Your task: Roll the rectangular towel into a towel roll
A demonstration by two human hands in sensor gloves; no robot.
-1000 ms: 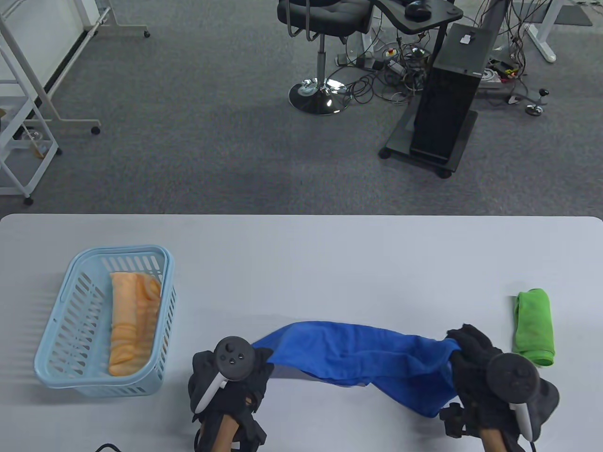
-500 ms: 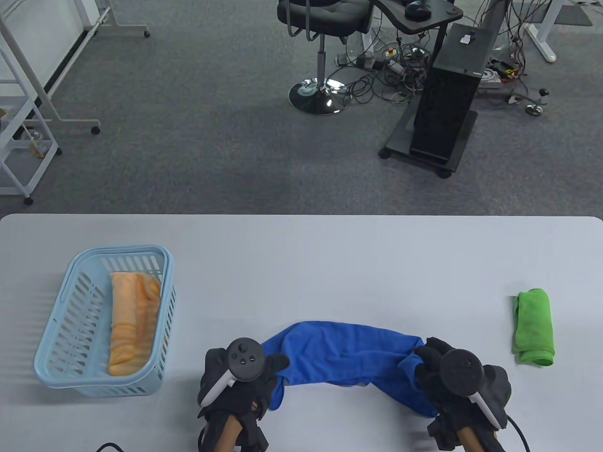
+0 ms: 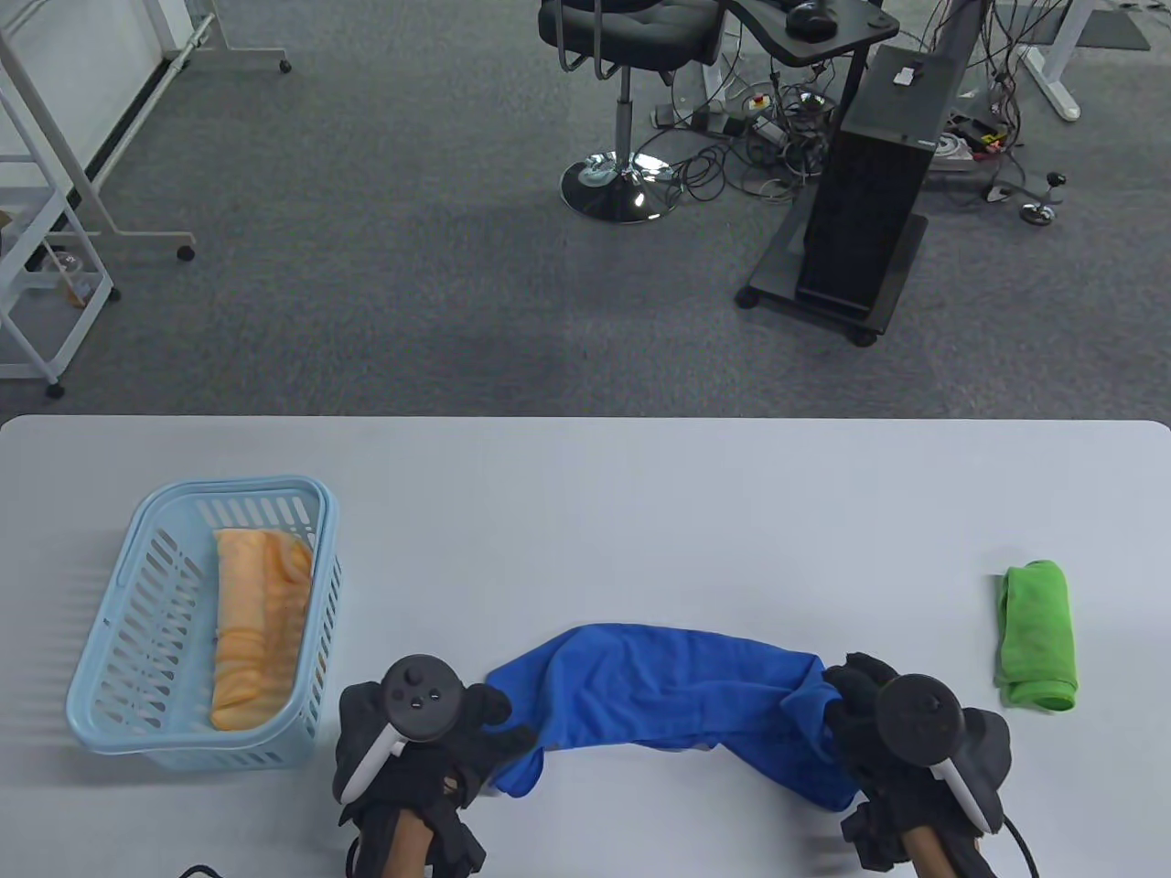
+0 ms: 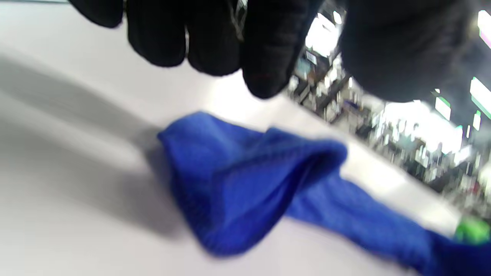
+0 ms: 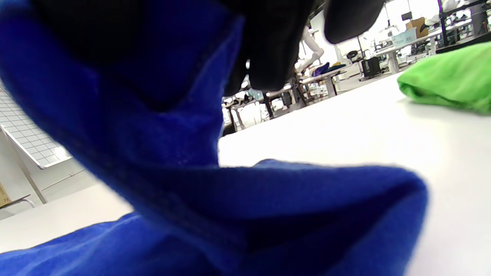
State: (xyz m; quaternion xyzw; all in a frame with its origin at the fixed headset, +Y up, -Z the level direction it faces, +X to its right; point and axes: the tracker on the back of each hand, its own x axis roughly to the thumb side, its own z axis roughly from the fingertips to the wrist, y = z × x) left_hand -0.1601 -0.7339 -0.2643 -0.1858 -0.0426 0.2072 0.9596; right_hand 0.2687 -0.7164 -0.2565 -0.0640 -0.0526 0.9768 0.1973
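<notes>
Across table [image 3: 585, 494], rumpled blue towel [image 3: 659, 695]: right hand [image 3: 901, 741] pinches it, left hand [image 3: 421, 732] spread.

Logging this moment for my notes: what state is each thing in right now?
blue towel: crumpled, unrolled, on the table
left hand: fingers above the towel's end, not gripping
right hand: grips the towel's other end
green towel: rolled
orange towel: rolled, in the basket

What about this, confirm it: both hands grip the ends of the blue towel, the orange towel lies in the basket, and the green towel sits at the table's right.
One error: the left hand does not grip the blue towel. The left wrist view shows its fingers above the towel's end, apart from it. The right hand does hold its end. The orange towel, basket and green towel are as stated.
</notes>
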